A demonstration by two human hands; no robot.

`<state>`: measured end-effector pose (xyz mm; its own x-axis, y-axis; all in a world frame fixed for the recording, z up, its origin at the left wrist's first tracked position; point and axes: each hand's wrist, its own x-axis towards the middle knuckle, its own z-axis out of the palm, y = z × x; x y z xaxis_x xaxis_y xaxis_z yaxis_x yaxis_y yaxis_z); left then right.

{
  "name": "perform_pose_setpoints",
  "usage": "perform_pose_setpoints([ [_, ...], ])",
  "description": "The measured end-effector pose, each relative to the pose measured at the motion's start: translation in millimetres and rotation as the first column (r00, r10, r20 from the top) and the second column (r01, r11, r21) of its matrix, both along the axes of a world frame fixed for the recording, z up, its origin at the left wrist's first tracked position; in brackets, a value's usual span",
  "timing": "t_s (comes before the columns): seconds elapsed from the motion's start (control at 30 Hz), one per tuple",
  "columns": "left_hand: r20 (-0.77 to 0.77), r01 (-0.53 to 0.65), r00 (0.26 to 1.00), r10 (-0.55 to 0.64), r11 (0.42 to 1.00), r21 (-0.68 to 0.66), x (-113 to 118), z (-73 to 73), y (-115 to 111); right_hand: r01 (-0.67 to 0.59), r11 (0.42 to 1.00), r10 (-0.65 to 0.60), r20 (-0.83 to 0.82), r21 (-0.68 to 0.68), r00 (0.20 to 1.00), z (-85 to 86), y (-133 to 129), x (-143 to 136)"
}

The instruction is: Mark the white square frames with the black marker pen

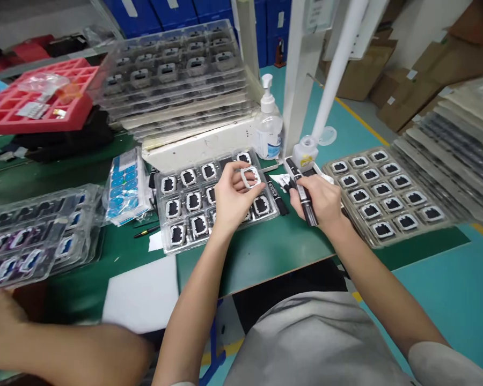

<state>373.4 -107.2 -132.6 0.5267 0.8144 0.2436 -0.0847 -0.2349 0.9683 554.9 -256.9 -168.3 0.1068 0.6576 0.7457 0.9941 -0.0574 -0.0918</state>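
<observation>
You work in fairly bright, even, cool light, its source out of view. Your left hand point(233, 201) and right hand point(322, 201) look reasonably clear, while the co-worker's arm point(72, 346) smears at lower left. Pale glare streaks the stacked clear trays point(177, 102), and a soft sheen lies on your green tabletop point(273, 257). Towards the right edge, the tray stack point(446, 145) blurs and stretches; the upper right corner darkens.

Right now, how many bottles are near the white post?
2: the clear pump bottle left of the white post, and the squat white bottle to its right, beyond the right hand. Any behind the post would be hidden.
</observation>
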Motion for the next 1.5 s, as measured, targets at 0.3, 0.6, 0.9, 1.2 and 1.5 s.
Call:
perform_pose_setpoints([
  [0.3, 0.004, -0.133, 0.991, 0.134, 0.973, 0.190, 0, 1.9, -14, -0.015, 0.998, 0.011, 0.078, 0.056, 0.997, 1.2, 2, -9],
  [0.6, 0.047, -0.352, 0.933, 0.356, 0.880, 0.317, 7, -0.9, -1, 0.013, 0.999, -0.009, 0.090, -0.043, 0.996, -12.0, 2, -12],
  [0.9, -0.026, -0.296, 0.946, 0.322, 0.896, 0.330, 6, 6.9, -15, 0.012, 0.995, 0.000, 0.126, -0.099, 0.992, -7.3, -2, -14],
  [1.2, -0.046, -0.288, 0.945, 0.325, 0.888, 0.358, 2, -8.1, 4, -0.044, 0.993, 0.054, 0.095, -0.112, 0.994, -7.8, -5, -10],
  [1.5, -0.112, -0.154, 0.969, 0.219, 0.896, 0.417, -15, -4.8, 15, -0.153, 0.988, 0.150, 0.078, 0.033, 0.986, -1.4, -9, -6],
])
